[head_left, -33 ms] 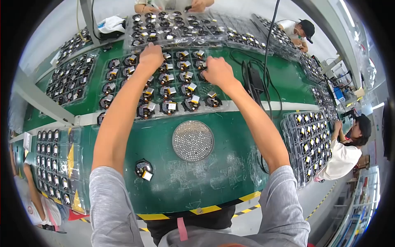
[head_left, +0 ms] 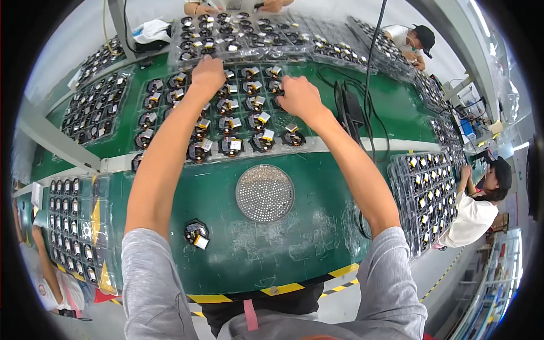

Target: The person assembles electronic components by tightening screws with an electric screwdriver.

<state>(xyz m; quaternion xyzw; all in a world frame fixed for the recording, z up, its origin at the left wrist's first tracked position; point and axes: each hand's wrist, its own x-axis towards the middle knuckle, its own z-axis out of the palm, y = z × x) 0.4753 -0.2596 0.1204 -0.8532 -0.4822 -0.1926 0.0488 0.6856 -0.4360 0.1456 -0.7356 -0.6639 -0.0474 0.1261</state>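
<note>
Ahead of me lies a clear plastic tray (head_left: pixel 281 120) filled with rows of small round black electronic modules, each carrying a silver-and-yellow battery-like block. My left hand (head_left: pixel 208 75) is over the tray's far part, fingers curled and closed; their tips are mostly hidden behind the hand. At the tray's right side my right hand (head_left: pixel 298 94) is closed too, thumb side toward a module (head_left: pixel 275 86). What either hand pinches cannot be made out. Nearer me, one loose module (head_left: pixel 196 233) rests on the green mat, left of a round metal dish (head_left: pixel 265 194) of small shiny pieces.
More module trays stand at the far side (head_left: pixel 238 41), far left (head_left: pixel 96 107), near left (head_left: pixel 73 226) and right (head_left: pixel 424 198). A black power adapter (head_left: pixel 352 109) with cables lies right of my right hand. Metal posts (head_left: pixel 62 136) frame the bench. Other people work around it.
</note>
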